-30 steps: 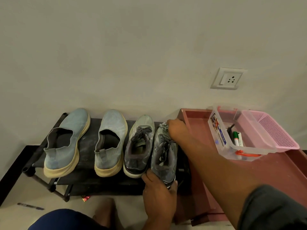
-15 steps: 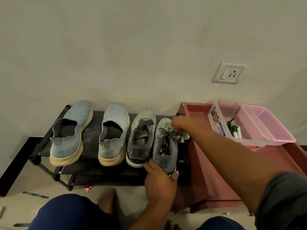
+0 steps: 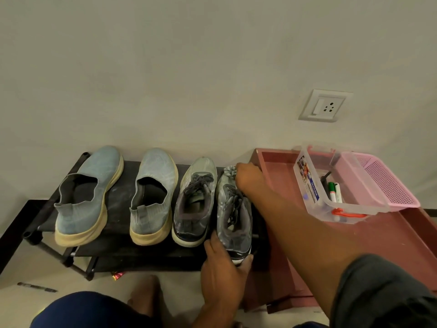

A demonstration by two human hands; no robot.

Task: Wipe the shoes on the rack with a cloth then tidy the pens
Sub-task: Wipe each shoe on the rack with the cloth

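Four shoes stand in a row on the black shoe rack against the wall, toes to the wall. From the left: two light blue slip-ons with cream soles, then a pair of grey lace-up sneakers. The left sneaker sits just beside the right sneaker, which is the last shoe at the rack's right end.

The left hand grips the heel of the right sneaker, thumb on its inner side and fingers curled under the sole at the outer side. The right hand reaches across from the right, its fingers closed on a bunched grey cloth pressed against the toe of that same sneaker; only a small crumpled part of the cloth shows past the knuckles.

Right of the rack is a reddish-brown table with raised edges. On it stands a clear plastic box holding pens, one with a green cap, with a pink perforated basket touching its far side. A wall socket sits above. Another pen lies on the floor left of the rack, near a dark blue knee
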